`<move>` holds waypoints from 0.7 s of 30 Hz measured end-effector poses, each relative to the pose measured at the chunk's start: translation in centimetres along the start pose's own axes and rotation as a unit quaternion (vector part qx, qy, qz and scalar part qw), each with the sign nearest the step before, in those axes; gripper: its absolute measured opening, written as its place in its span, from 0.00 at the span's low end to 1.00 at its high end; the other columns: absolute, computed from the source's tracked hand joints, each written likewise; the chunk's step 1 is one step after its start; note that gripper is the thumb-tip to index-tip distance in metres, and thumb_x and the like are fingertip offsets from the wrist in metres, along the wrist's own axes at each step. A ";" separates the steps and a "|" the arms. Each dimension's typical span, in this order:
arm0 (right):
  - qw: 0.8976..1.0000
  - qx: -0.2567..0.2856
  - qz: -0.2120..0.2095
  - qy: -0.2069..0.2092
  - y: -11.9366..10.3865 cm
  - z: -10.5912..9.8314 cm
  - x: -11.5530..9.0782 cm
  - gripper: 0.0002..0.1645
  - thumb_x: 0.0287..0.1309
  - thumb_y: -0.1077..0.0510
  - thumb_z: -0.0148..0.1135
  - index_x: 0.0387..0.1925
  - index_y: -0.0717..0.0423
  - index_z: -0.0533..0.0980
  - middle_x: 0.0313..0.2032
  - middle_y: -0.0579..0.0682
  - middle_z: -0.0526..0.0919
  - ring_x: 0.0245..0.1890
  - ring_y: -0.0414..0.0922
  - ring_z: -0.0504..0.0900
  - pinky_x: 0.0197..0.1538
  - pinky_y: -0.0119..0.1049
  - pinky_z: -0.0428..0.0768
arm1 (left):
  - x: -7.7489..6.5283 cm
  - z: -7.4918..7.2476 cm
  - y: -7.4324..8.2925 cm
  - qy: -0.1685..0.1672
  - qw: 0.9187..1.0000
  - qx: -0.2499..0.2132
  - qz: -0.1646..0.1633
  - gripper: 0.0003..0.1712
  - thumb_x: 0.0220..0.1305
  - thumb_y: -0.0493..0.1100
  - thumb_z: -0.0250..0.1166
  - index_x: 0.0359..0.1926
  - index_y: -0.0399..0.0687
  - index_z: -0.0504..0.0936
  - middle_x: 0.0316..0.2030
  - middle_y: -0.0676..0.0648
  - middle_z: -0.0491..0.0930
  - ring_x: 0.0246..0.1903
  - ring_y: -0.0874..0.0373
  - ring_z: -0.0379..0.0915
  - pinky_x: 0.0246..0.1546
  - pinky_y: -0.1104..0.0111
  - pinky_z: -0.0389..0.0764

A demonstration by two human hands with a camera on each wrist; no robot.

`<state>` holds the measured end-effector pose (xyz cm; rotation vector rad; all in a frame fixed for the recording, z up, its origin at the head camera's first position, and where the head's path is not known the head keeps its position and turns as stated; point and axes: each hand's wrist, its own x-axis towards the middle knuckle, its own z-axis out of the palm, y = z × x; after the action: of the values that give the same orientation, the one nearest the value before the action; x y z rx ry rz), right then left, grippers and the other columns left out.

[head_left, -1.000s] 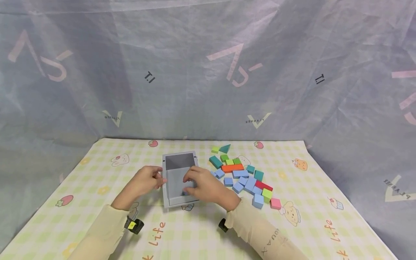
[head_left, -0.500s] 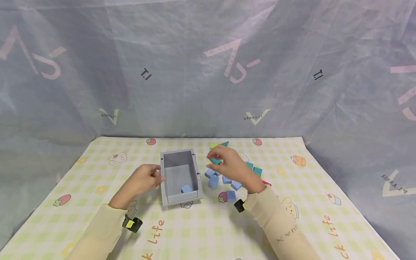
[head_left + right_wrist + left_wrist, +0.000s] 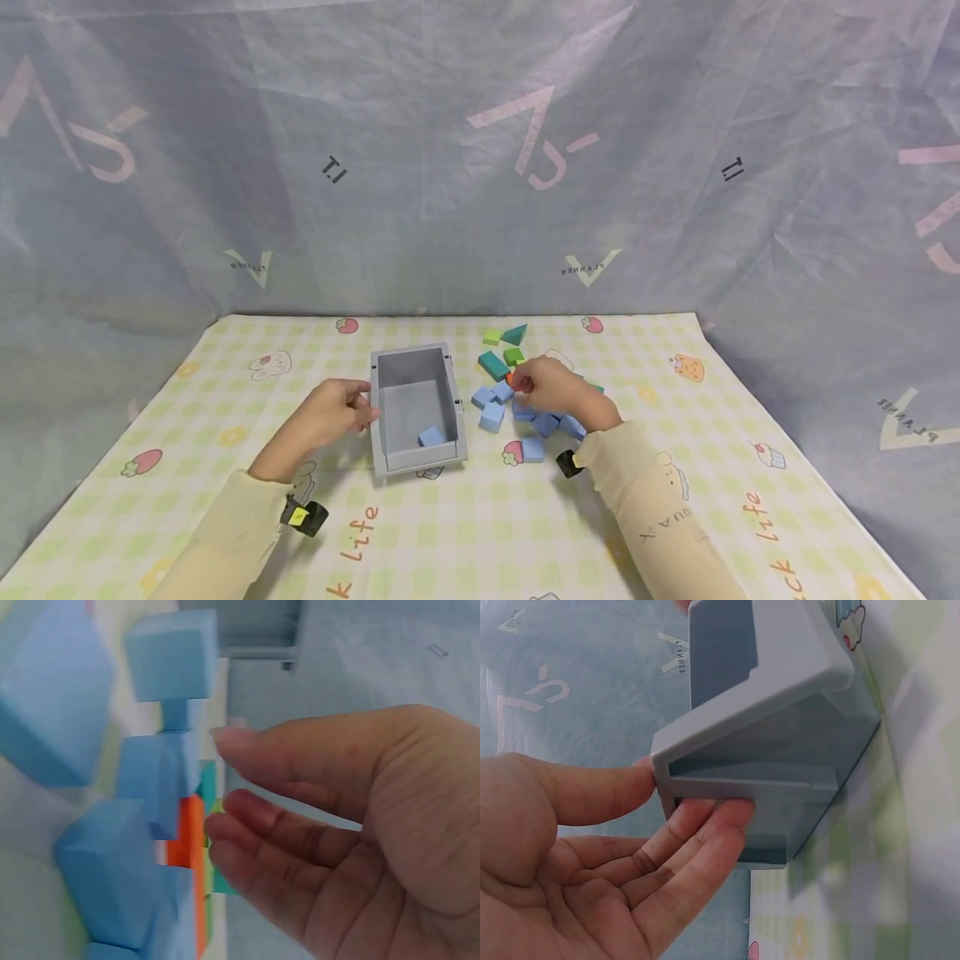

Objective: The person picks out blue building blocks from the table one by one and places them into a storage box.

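Note:
A grey plastic box (image 3: 387,463) stands on the table in the head view, with a blue block (image 3: 431,437) inside near its front wall. My left hand (image 3: 330,414) pinches the box's left rim; in the left wrist view the thumb is against the rim (image 3: 727,724) and the fingertips reach under it. My right hand (image 3: 558,390) is over the pile of blocks right of the box. Its thumb and fingers are apart with nothing between them in the right wrist view. Near them lie an orange block (image 3: 196,847) and several blue blocks (image 3: 105,870). The hand hides part of the pile.
Behind the pile lie a teal block (image 3: 493,366), a teal triangular block (image 3: 515,334) and green blocks (image 3: 492,337). A blue block (image 3: 532,450) lies nearest the front. A checked cloth (image 3: 450,542) covers the table, and a grey curtain (image 3: 420,167) hangs behind it.
My right hand has left the box and moved right to the pile. A blue block it covered now lies loose in the box. The left hand stays on the rim.

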<state>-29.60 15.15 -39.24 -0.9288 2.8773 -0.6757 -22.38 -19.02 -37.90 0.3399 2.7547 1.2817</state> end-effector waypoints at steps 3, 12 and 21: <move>0.999 0.004 0.019 -0.026 0.5 0.7 0.1 0.10 0.45 0.65 0.70 0.34 0.58 0.82 0.34 0.52 0.83 0.31 0.41 0.75 0.38 0.41 0.79 | -0.1 0.1 0.1 -0.004 1.000 -0.027 -0.009 0.32 0.60 0.33 0.62 0.60 0.17 0.63 0.27 0.41 0.82 0.27 0.50 0.78 0.37 0.58 0.80; 0.998 -0.007 0.042 -0.047 0.7 1.6 0.1 0.11 0.44 0.64 0.73 0.34 0.55 0.82 0.33 0.48 0.82 0.31 0.39 0.75 0.38 0.39 0.78 | -0.1 0.1 0.2 -0.005 0.999 -0.036 -0.007 0.31 0.60 0.32 0.62 0.61 0.18 0.64 0.25 0.41 0.82 0.25 0.50 0.77 0.37 0.58 0.79; 0.998 0.000 0.038 -0.040 0.3 1.7 -0.1 0.11 0.45 0.63 0.73 0.34 0.55 0.83 0.34 0.49 0.83 0.33 0.39 0.77 0.40 0.40 0.79 | -0.1 0.1 0.3 -0.005 0.999 -0.031 -0.005 0.31 0.59 0.32 0.63 0.60 0.19 0.65 0.24 0.42 0.81 0.23 0.53 0.75 0.35 0.60 0.77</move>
<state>-29.42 14.78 -40.94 -0.8231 2.8249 -0.6185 -22.20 -18.78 -37.79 0.3265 2.6988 1.3567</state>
